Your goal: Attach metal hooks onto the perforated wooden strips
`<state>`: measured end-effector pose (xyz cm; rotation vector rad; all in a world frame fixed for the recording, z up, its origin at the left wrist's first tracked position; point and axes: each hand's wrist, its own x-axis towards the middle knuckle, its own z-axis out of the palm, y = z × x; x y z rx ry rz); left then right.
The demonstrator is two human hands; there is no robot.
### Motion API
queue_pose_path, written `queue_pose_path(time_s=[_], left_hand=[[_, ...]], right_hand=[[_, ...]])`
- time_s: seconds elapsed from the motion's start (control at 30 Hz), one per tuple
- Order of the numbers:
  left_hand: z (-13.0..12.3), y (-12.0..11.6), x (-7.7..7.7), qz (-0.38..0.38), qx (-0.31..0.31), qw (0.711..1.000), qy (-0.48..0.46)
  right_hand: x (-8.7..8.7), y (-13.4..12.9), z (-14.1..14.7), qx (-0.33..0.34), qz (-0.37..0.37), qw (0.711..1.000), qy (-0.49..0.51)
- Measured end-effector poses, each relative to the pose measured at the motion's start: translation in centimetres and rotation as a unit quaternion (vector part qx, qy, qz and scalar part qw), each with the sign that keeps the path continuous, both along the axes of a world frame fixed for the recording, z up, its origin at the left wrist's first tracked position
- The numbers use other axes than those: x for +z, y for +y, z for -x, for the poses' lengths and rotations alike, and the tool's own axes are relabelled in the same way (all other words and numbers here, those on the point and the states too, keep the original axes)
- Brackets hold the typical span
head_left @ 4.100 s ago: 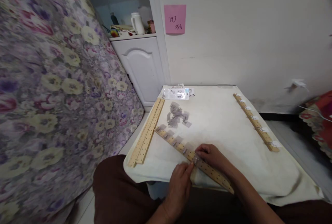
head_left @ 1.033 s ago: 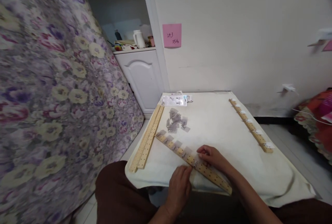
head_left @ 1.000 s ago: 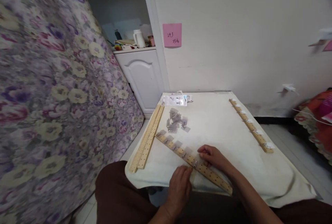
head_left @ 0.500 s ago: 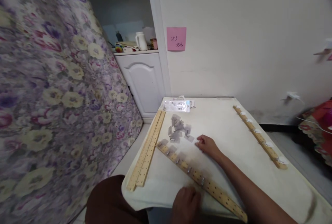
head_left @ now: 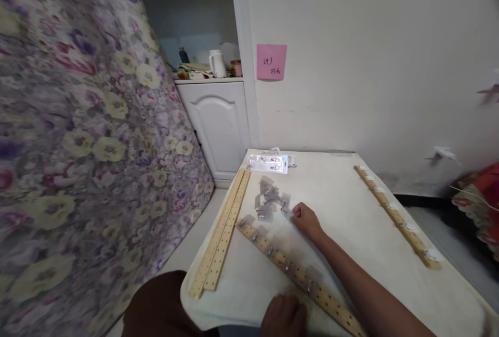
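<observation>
Head-worn view, forward and down over table (head_left: 335, 186)

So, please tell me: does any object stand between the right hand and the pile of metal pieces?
Nothing visible does. The right hand has its fingers at the right edge of the pile of metal pieces; whether they touch, I cannot tell. The middle wooden strip lies nearer the camera, not between.
</observation>
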<state>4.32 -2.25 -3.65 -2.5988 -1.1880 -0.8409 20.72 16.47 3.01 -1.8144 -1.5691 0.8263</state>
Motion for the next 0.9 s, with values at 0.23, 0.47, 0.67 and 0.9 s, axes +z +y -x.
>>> queue_pose_path(time_s=[0.23,0.47,0.67,0.9], left_hand=[[-0.1,0.1,1.1,0.001,-0.013,0.999,-0.048],[-0.3,-0.8,3.9,0.11,-0.022,0.99,-0.088],[-0.6,-1.6,5.7,0.172,-0.016,0.98,-0.098],[-0.4,-2.6,6.1,0.182,-0.047,0.976,-0.11]], right_hand=[[0.3,-1.8,-3.3,0.042,0.017,0.993,0.109],[1.0,-6.3,-9.1,0.029,0.018,0.991,0.132],[0.7,-10.0,-12.2,0.029,0.038,0.988,0.146],[1.3,-11.8,-13.5,0.09,0.017,0.977,0.194]])
